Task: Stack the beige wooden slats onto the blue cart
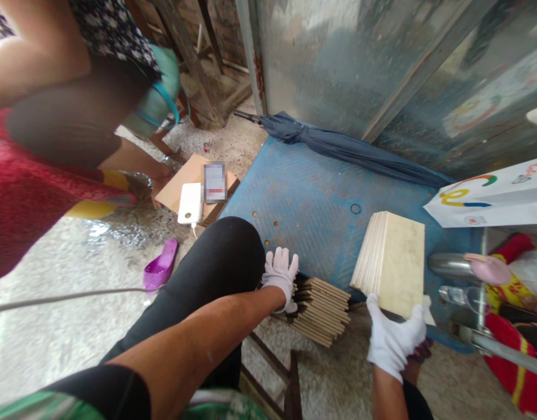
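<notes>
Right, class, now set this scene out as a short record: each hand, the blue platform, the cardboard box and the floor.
Left hand: white-gloved, fingers spread, beside the brown board stack; contact unclear
Right hand: white-gloved, gripping the near end of the pale board stack
Blue platform: folded dark umbrella along its far side
Cardboard box: white device and phone on top
Floor: purple slipper

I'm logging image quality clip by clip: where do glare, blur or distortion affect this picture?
Head view: glare on the wet floor; the red cloth at the left edge looks soft; the phone is pixelated; likely wide-angle distortion towards the edges; light mostly diffuse, the left hand, right hand and pale stack clear enough to make out.
</notes>
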Motion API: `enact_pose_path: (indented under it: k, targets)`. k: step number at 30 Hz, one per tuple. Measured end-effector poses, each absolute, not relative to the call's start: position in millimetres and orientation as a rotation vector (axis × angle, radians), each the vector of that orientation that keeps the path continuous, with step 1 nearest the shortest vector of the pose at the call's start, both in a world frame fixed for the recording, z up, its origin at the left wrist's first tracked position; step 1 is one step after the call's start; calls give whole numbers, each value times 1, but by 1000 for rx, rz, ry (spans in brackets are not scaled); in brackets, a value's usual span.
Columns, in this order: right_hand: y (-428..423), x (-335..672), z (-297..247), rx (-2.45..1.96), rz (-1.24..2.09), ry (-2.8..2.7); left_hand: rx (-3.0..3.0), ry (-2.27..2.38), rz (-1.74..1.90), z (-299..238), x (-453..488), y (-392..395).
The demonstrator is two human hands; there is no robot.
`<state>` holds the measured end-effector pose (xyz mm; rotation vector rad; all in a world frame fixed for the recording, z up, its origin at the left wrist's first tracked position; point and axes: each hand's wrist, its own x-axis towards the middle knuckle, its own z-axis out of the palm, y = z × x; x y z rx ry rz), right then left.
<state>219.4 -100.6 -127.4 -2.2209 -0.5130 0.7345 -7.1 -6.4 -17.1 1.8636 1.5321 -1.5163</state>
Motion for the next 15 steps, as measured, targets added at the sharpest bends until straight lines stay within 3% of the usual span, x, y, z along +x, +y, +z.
enact_pose_path:
  k: [15]
  targets:
    - [-104, 225, -117, -2275, 807, -545, 1807, 1552, -1565, -3, 9, 0]
